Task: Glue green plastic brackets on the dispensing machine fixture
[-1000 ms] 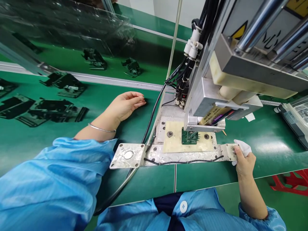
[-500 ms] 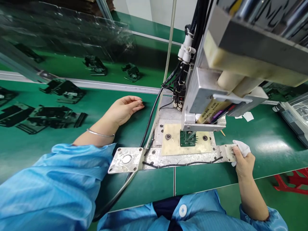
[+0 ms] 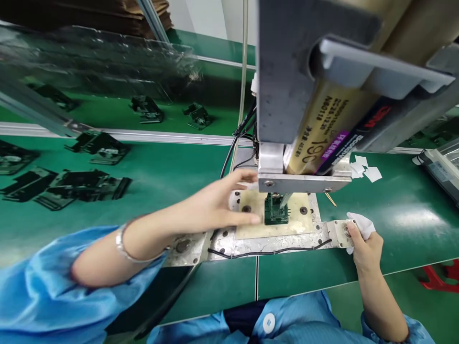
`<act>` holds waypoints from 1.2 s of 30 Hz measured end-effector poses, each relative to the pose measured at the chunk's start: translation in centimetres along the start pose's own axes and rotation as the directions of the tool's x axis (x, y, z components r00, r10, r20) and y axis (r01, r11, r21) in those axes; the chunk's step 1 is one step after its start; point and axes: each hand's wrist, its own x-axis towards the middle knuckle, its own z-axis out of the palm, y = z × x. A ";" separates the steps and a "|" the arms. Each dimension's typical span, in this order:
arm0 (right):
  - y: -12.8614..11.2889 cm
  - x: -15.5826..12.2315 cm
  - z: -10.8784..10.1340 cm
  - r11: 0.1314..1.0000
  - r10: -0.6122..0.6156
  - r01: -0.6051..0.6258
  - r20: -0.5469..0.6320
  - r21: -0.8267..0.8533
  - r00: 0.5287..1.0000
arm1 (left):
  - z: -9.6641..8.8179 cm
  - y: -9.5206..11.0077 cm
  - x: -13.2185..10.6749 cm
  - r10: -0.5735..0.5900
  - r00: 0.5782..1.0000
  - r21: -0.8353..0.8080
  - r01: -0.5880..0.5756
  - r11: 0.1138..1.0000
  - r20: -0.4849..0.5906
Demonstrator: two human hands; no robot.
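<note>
A small green circuit board (image 3: 276, 209) sits on the pale plate (image 3: 247, 230) of a metal fixture, with a clear nozzle tip over it. My left hand (image 3: 218, 203) reaches in from the left beside the board. Its thumb and fingers are apart, nothing is between them, and the fingertips pass close to the machine head. A two-barrel glue cartridge (image 3: 322, 129) is held in the metal head above the board. My right hand (image 3: 367, 248) grips a crumpled white wipe (image 3: 362, 224) at the fixture's right end, its thumb on the round button (image 3: 347, 231).
Several dark green board assemblies (image 3: 86, 185) lie on the green bench at the left, with others on the shelf behind. White paper pieces (image 3: 373, 174) and a thin brown stick (image 3: 330, 198) lie to the right. A black cable (image 3: 265, 253) crosses the fixture's front.
My left hand has moved right, from the bench to beside the board, and its fingers have spread. The machine head looks larger and nearer the camera. My right hand stays at the button.
</note>
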 end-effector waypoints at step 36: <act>-18.3 -8.1 4.5 0.543 -0.789 0.589 0.604 0.599 0.112 | 5.1 1.4 -6.7 -0.173 0.627 -0.389 0.651 0.651 0.759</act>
